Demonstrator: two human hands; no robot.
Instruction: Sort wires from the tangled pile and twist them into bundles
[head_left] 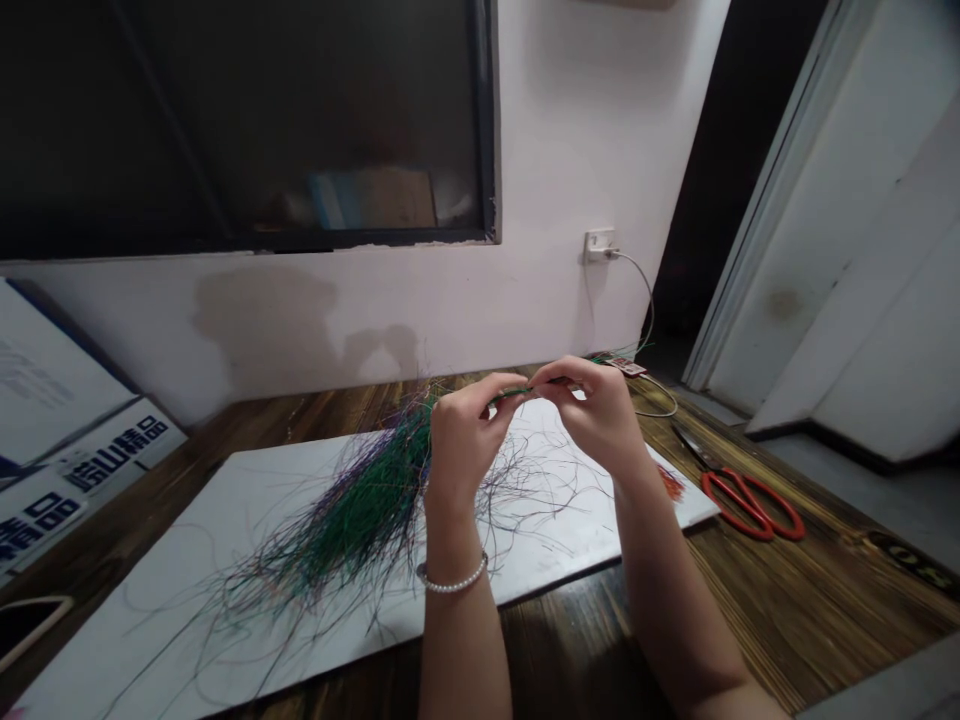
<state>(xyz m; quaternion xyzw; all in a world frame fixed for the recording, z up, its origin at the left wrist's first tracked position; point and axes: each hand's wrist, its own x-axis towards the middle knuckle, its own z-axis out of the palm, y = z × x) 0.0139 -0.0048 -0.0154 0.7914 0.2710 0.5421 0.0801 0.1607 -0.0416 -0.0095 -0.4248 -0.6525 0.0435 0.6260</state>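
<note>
My left hand (463, 440), with a pearl bracelet on its wrist, is raised above a white board (300, 640). Its fingers are closed on a thin bundle of dark green strands (512, 393). From the other side, my right hand (596, 415) pinches the same bundle, and the fingertips of both hands nearly meet. Behind and left of my left hand, a large loose heap of thin green, purple and dark strands (367, 490) lies across the board. Whether they are wire or thread I cannot tell. Finer dark strands (525, 490) spread out below my hands.
Red-handled scissors (757, 505) lie on the wooden table (817, 600) at right. Orange-red strands (670, 484) rest near the board's right end. A printed white box (97, 460) and part of a phone (26, 630) are at left. A cable runs from a wall socket (599, 240).
</note>
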